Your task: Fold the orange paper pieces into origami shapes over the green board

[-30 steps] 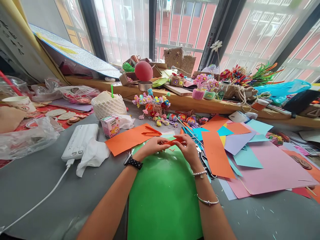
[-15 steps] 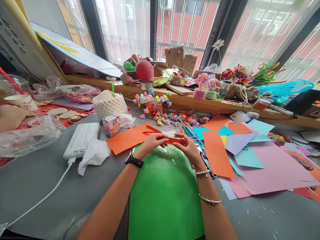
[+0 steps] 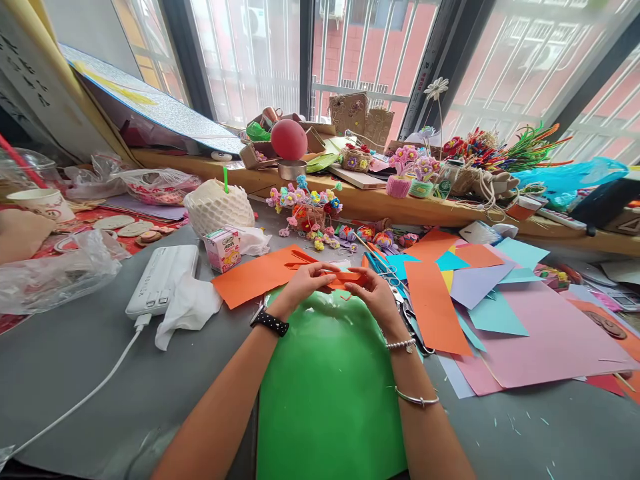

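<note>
Between my two hands is a small folded strip of orange paper [image 3: 341, 281], held above the far end of a glossy green mat [image 3: 330, 393]. My left hand [image 3: 306, 283], with a dotted black watch band at the wrist, pinches the strip's left end. Fingers and thumb of my right hand [image 3: 373, 290] are closed on its right end. A bit of orange paper shows just below the strip. Left of my hands lies an orange sheet [image 3: 255, 277] with cut slivers on its corner. Scissors [image 3: 393, 275] lie beyond my right hand, partly covered.
Coloured paper sheets [image 3: 545, 340] spread over the right side. A power bank [image 3: 163, 280] with a white cable, a tissue [image 3: 190, 313] and a small pink box [image 3: 223, 250] are on the left. Crocheted flowers [image 3: 310, 210] stand behind. Another person's hand [image 3: 23, 233] shows at far left.
My hands have come slightly closer together around the orange strip, and the strip has turned so more of its face shows. My right wrist has shifted slightly left.
</note>
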`<state>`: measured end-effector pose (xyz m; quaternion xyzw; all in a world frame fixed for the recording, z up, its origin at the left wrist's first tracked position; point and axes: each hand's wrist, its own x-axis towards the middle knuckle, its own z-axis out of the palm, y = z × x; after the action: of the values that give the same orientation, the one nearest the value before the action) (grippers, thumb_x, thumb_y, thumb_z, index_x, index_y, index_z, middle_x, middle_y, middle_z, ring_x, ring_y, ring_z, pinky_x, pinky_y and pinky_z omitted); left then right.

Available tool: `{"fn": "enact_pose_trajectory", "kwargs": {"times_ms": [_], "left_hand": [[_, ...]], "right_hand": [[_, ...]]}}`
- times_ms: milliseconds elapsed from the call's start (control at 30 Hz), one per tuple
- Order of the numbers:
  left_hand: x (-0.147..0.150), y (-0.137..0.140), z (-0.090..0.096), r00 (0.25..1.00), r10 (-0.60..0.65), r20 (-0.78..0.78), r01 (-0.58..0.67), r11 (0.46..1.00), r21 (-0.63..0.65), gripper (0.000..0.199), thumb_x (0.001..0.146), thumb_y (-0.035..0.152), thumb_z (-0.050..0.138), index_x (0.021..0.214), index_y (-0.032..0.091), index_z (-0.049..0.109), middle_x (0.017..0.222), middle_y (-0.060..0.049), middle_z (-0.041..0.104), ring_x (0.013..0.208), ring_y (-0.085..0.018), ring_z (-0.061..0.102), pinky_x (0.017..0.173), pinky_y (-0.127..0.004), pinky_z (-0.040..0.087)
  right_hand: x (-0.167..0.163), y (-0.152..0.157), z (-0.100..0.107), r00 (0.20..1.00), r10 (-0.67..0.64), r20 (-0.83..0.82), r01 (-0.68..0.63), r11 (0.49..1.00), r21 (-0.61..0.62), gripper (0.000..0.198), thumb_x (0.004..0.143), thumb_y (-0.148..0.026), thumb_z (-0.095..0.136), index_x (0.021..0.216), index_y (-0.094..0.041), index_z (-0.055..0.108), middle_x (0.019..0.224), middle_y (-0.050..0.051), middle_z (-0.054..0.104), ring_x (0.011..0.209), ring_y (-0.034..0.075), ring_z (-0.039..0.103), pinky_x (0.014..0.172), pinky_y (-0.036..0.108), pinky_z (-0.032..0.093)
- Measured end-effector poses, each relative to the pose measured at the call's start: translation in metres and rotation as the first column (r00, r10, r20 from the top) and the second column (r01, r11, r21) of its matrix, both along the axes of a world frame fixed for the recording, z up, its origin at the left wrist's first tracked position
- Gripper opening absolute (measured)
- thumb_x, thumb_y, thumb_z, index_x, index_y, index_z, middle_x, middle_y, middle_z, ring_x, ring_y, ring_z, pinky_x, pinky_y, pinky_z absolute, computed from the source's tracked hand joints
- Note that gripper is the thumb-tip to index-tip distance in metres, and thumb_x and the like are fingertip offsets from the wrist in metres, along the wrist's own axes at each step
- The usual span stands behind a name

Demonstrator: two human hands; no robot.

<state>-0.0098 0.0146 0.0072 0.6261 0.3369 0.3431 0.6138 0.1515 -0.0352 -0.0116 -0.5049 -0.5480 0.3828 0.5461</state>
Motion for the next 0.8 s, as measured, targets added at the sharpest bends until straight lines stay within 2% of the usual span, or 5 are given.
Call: {"fn": "enact_pose_trajectory", "kwargs": {"times_ms": [167, 367, 467, 800], "left_hand": [[0.0014, -0.0019, 0.0013, 1.000, -0.020, -0.009, 0.020, 0.999, 0.048, 0.032, 0.065, 0.033, 0.062, 0.089, 0.012, 0.060, 0.087, -0.005, 0.060, 0.067, -0.011, 0.055, 0.065, -0.024, 0.047], [0.0030, -0.0026, 0.0016, 0.995, 0.012, -0.102, 0.012, 0.974, 0.226, 0.033, 0.064, 0.032, 0.062, 0.089, 0.011, 0.061, 0.087, -0.007, 0.061, 0.066, -0.012, 0.055, 0.063, -0.024, 0.045], [0.0032, -0.0017, 0.0001, 0.989, 0.060, -0.138, -0.015, 0.953, 0.301, 0.031, 0.066, 0.031, 0.061, 0.089, 0.011, 0.062, 0.087, -0.007, 0.062, 0.067, -0.013, 0.056, 0.063, -0.024, 0.045], [0.0044, -0.0018, -0.0031, 0.978, 0.138, -0.158, -0.063, 0.912, 0.405, 0.027, 0.068, 0.028, 0.058, 0.088, 0.011, 0.064, 0.084, -0.007, 0.065, 0.068, -0.014, 0.057, 0.062, -0.022, 0.045]], "right_hand": [[-0.0010, -0.0002, 0.0004, 0.998, -0.060, -0.019, 0.060, 0.998, 0.014, 0.032, 0.064, -0.035, 0.062, 0.089, -0.015, 0.059, 0.060, 0.000, 0.057, 0.053, 0.012, 0.054, 0.053, 0.025, 0.045], [0.0008, 0.0017, -0.0027, 0.996, -0.087, -0.013, 0.088, 0.996, 0.021, 0.030, 0.063, -0.035, 0.061, 0.085, -0.014, 0.060, 0.071, 0.003, 0.060, 0.058, 0.012, 0.053, 0.053, 0.024, 0.045], [0.0007, 0.0015, -0.0024, 0.996, -0.093, -0.009, 0.093, 0.996, 0.016, 0.029, 0.063, -0.034, 0.061, 0.084, -0.014, 0.061, 0.070, 0.003, 0.060, 0.056, 0.012, 0.053, 0.053, 0.024, 0.045], [0.0000, 0.0020, -0.0025, 0.992, -0.123, 0.006, 0.123, 0.992, 0.031, 0.029, 0.063, -0.034, 0.061, 0.083, -0.014, 0.063, 0.071, 0.005, 0.062, 0.056, 0.012, 0.053, 0.053, 0.024, 0.045]]}}
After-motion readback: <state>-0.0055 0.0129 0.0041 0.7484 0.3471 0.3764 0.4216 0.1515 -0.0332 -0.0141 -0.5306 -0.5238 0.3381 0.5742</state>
